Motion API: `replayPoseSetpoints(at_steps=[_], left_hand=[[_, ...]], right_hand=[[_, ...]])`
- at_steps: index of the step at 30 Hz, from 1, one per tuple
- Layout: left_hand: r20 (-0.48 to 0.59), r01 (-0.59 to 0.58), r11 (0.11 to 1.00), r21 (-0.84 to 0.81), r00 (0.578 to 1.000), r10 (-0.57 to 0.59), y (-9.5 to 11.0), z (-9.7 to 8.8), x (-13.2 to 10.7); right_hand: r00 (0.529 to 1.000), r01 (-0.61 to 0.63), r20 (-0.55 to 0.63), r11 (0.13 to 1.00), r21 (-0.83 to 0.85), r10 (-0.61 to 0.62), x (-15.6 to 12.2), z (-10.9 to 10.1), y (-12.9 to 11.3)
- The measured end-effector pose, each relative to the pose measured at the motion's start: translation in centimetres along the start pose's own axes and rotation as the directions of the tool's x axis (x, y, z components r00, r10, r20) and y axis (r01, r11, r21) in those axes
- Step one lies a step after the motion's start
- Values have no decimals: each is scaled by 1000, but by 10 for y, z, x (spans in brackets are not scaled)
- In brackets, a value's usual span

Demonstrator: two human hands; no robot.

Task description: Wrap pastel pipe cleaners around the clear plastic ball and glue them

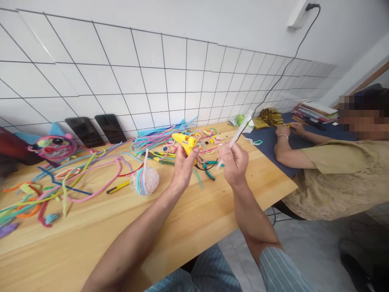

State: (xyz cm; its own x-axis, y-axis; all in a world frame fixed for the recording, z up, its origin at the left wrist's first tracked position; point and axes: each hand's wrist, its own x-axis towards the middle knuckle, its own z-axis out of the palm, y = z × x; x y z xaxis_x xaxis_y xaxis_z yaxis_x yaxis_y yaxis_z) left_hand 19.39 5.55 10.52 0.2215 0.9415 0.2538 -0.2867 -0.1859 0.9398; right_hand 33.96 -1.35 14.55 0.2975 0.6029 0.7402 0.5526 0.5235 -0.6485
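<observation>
My left hand (183,167) is closed around a yellow hot glue gun (185,140), held above the middle of the table. To its right, my right hand (234,162) grips a long, translucent white glue stick (242,126) that slants up and to the right, its lower end poking out below my fingers. The stick and the gun are apart. Left of my left hand sits a clear, bumpy ball (151,181) partly wrapped in pink and teal pipe cleaners. Pliers with teal handles (209,172) lie on the table between my hands.
Loose pipe cleaners (91,196) spread over the table's left side, near a yellow utility knife (119,187). A pipe-cleaner face (54,145) and two phones (110,127) stand by the wall. At right, a co-worker (328,174) sits at a blue-covered surface; a cable (281,77) hangs from a socket.
</observation>
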Motion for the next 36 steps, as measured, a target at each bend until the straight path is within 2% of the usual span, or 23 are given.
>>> replayPoseSetpoints(at_steps=[3,7,12,17,19,22,25,27,32,34,36], left_hand=[[-9,44,988,-147,999,-46,5,2,-1],[40,39,968,-249,999,-30,14,8,-8],[187,89,943,-320,982,-29,23,13,-18],[237,132,935,-329,970,-54,25,16,-21],[253,140,938,-317,966,-59,26,17,-22],[283,133,939,-317,958,-40,30,18,-24],[311,133,933,-335,950,-24,33,19,-27],[330,150,929,-339,943,-32,33,19,-28],[381,202,918,-340,922,-61,31,19,-30],[371,212,919,-333,925,-79,32,20,-31],[339,224,915,-334,935,-106,32,20,-30]], right_hand=[[984,21,180,992,-125,2,-2,-18,-12],[931,104,366,968,-226,-14,-19,-33,-15],[911,195,409,930,-312,-54,-51,-41,-4],[911,255,398,904,-342,-107,-70,-45,-4],[919,215,387,919,-331,-76,-75,-47,-6],[929,56,367,955,-290,57,-82,-51,-7],[906,-141,365,965,-222,216,-89,-56,-7],[890,-223,362,957,-185,277,-93,-59,-7],[870,-287,365,943,-169,331,-98,-64,-6],[873,-314,359,944,-101,329,-101,-67,-6],[897,-331,318,943,27,306,-107,-69,-6]])
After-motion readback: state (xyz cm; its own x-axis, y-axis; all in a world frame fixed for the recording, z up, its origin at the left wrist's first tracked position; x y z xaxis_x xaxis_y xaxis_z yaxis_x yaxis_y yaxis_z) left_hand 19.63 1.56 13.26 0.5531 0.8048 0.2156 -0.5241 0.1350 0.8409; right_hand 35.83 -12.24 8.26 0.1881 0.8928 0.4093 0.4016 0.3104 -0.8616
